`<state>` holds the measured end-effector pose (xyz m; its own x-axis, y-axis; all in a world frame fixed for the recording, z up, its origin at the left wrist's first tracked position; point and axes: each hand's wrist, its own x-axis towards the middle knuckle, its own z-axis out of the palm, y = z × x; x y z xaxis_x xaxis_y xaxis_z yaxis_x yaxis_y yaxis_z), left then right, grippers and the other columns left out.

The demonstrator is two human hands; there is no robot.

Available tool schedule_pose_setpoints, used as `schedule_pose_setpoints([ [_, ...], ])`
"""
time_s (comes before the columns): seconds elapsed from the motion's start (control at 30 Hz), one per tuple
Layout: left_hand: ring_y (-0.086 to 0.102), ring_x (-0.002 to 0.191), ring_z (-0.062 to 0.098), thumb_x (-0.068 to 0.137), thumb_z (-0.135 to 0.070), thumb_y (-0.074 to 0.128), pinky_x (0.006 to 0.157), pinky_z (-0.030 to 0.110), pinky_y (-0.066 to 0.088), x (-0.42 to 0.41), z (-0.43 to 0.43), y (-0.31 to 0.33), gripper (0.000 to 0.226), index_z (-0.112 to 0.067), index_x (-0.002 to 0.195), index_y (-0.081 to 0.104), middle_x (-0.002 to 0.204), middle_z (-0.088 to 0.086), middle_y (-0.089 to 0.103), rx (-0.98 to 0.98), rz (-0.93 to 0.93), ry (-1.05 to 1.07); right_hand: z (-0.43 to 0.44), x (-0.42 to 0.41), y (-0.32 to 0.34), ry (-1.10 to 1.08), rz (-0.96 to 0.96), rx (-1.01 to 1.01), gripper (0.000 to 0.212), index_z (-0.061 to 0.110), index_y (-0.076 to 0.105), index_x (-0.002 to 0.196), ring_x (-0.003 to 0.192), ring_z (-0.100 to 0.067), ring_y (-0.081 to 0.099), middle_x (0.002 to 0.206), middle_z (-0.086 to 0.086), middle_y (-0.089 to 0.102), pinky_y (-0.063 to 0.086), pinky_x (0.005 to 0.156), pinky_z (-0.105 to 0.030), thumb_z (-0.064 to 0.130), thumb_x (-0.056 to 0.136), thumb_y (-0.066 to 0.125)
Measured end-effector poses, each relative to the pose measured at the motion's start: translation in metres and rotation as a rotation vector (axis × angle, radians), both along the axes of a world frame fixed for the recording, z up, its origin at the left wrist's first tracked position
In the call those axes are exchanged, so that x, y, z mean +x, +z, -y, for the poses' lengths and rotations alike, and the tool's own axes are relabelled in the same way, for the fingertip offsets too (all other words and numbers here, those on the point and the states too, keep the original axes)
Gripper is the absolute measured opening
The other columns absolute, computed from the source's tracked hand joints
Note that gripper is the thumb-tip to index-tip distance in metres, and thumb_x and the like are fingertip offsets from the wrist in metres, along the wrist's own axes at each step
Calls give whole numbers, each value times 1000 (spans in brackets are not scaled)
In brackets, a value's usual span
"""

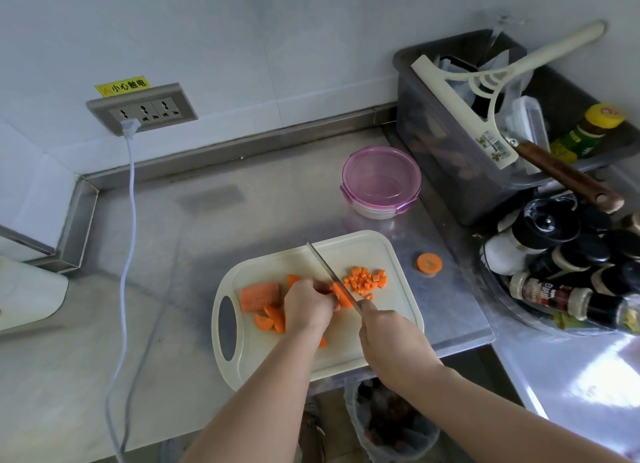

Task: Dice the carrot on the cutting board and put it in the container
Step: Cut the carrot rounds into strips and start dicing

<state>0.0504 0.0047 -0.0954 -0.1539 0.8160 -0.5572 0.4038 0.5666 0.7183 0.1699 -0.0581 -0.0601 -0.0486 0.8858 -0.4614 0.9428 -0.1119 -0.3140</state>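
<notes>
Left grip curled, pinning carrot strip mid cutting board. Right grip wrapped round knife. Carrot likely stiff, light, slippery: hold flat-side down, fingertips tucked. Container far, lidded.

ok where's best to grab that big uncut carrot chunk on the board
Probably across the rounded flanks of the carrot chunk, towards its left end, coming down from above. It lies on its side by the handle hole of the cutting board; cut slices crowd its near right, and the left hand pins a carrot piece under the knife right of it.
</notes>
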Motion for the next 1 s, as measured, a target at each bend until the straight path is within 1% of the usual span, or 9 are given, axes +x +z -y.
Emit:
schedule_pose_setpoints([
  [0.1,71,79,25,76,-3,66,80,43,57,1,1,5,21,-23,68,63,75,8,73,7,21,3,2,0,0,48,58,4,41,13,32,135,54,-16,40,65,4,36,29,46,-25,5,95,37],
  [0.23,71,78,23,77,-3,67,80,41,57,1,2,6,21,-23,70,64,75,8,73,12,27,3,1,-1,-2,63,73,4,43,12,31,137,50,-10,33,64,4,35,23,42,-23,5,96,39],
  [0.47,70,81,27,74,-7,69,79,43,58,-1,0,0,14,-21,72,65,80,10,73,1,14,-3,2,-2,-4,-7,46,-8,40,13,32,137,51,-10,35,65,4,38,26,42,-23,9,97,38],
  [0.67,70,81,26,74,-9,70,79,42,58,-1,-1,-4,11,-19,76,66,80,10,73,1,-10,-13,-1,-5,-2,24,63,-54,43,7,28,138,51,-12,32,65,2,32,26,44,-23,5,97,40],
  [0.7,70,80,26,74,-9,71,78,42,58,-1,-1,-6,11,-19,76,66,80,10,73,-1,-18,-13,-2,-5,-2,34,59,-59,41,7,31,137,53,-13,34,65,2,30,29,46,-23,5,97,39],
  [0.77,70,79,25,75,-11,70,77,41,58,-1,-2,-8,12,-21,73,65,79,8,73,7,-39,-17,-2,-4,-1,20,29,-59,32,7,40,130,65,-19,44,67,4,28,39,59,-27,9,99,35],
  [0.83,70,79,23,76,-11,68,77,38,57,-1,-2,-9,12,-22,72,63,79,6,73,21,-70,-33,-3,-5,-1,-4,22,-79,29,9,43,126,74,-23,50,69,3,33,41,68,-33,11,99,33],
  [0.93,69,80,22,79,-11,67,78,33,55,-2,-2,-10,10,-20,76,64,81,7,73,36,-105,-51,-4,-7,-9,4,87,-95,38,10,33,133,61,-17,48,69,1,37,41,59,-30,6,96,39],
  [1.0,69,78,22,79,-12,67,77,34,56,-2,-2,-11,9,-20,76,64,80,7,72,38,-113,-52,-5,-7,-14,-19,82,-89,40,11,31,134,64,-18,49,72,0,43,41,57,-30,5,96,39],
])
